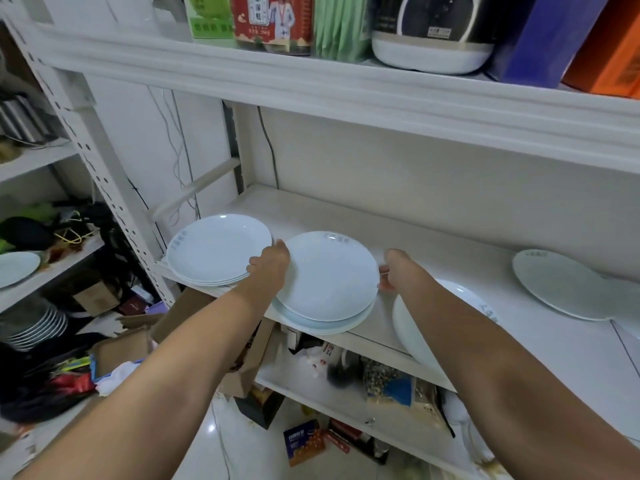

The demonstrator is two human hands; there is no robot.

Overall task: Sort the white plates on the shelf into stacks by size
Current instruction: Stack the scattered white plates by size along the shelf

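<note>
While the left hand (269,263) and right hand (393,268) pinch opposite rims of the top plate (329,271) atop the middle stack (322,325), that stack overhangs the shelf (450,244) front; dragging the plate forward could, I judge, tip it off.

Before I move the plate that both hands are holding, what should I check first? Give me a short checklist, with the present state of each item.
1. Left hand grips the top plate at its left rim: ok.
2. Right hand pinches its right rim: ok.
3. Top plate matches the middle stack beneath it in size: cannot tell.
4. Plate under the right forearm lies fully on the shelf: not ok, it overhangs the front edge.
5. Left stack is tidy: ok.
</note>
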